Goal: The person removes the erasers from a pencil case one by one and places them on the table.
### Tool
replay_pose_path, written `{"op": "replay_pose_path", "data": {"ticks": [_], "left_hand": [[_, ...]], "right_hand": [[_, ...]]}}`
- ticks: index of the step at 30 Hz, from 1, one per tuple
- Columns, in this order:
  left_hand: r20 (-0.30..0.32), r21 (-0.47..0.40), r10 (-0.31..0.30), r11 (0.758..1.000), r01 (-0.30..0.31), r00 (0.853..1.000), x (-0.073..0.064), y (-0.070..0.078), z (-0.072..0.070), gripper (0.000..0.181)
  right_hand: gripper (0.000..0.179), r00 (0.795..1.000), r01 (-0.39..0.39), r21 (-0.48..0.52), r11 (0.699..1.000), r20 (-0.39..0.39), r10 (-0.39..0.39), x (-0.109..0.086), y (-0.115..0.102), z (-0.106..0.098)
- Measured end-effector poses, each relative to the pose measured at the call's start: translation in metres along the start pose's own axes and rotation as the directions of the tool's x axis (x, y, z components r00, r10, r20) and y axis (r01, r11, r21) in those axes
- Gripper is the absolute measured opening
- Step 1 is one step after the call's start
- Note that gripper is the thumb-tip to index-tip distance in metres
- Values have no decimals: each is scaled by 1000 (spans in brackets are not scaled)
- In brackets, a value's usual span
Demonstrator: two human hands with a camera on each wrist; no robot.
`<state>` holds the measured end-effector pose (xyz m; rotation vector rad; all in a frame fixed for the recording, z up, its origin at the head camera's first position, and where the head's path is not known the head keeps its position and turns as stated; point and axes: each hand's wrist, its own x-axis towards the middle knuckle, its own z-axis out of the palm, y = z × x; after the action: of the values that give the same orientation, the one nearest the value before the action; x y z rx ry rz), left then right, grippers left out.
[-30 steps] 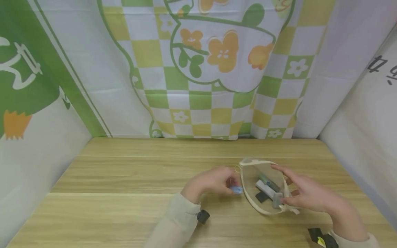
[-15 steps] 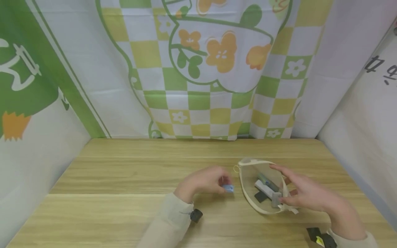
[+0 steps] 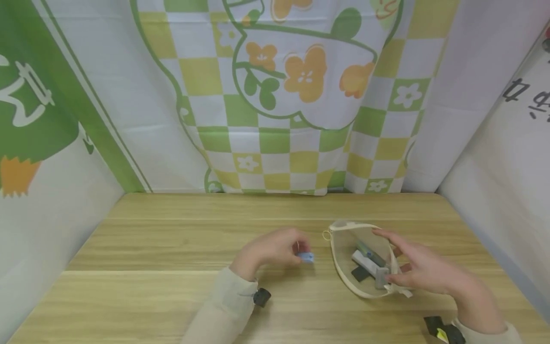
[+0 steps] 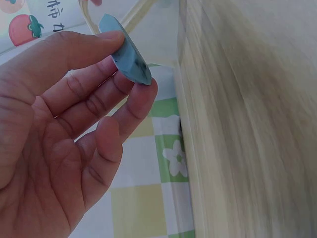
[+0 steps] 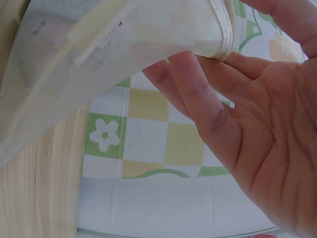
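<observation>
A small light-blue eraser (image 3: 306, 257) with slanted ends and dark smudges is pinched in the fingertips of my left hand (image 3: 275, 247), just above the table. In the left wrist view, the thumb presses one side of the eraser (image 4: 128, 55), with fingers on the other. A see-through pencil case (image 3: 339, 271) with cream edging gapes to its right. My right hand (image 3: 434, 267) holds the case's right side, fingers spread along the rim. Inside lie a greenish pen-like item (image 3: 364, 249), a white bar (image 3: 364, 261), a dark flat piece (image 3: 360, 274) and a grey block (image 3: 381, 278).
Both hands are over a wood-grain table (image 3: 172, 296). A checked, flowered curtain (image 3: 275, 143) hangs along its back edge. Pale printed panels rise at the left (image 3: 64, 205) and right (image 3: 498, 177).
My left hand has drawn leftward, away from the mouth of the pencil case, carrying the eraser. The right hand and case stay almost in place.
</observation>
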<state>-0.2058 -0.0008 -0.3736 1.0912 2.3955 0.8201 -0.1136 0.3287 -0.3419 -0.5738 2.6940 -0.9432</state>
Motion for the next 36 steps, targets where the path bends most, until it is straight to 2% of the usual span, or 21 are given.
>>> {"op": "replay_pose_path", "data": {"ticks": [5,14,21,27,36], "left_hand": [[0,-4,-17,1000,17,1000,-5,-7,-2,11],[-38,16,-71,997,71,997,-26,-21,-12,11],[-54,32,-57,998,59,997,-31,-29,-18,10],[-76,22,-44,999,46,996,-33,-39,-21,8],[-80,-7,-68,998,68,994,-44,-50,-23,9]], "right_hand": [[95,1000,-4,0,1000,3,4,0,-1,0],[95,1000,6,28,1000,11,-6,2,-2,1],[96,1000,-20,20,1000,14,19,0,0,0],[95,1000,-12,19,1000,12,12,0,0,-4],[96,999,-25,53,998,38,23,-1,0,-1]]}}
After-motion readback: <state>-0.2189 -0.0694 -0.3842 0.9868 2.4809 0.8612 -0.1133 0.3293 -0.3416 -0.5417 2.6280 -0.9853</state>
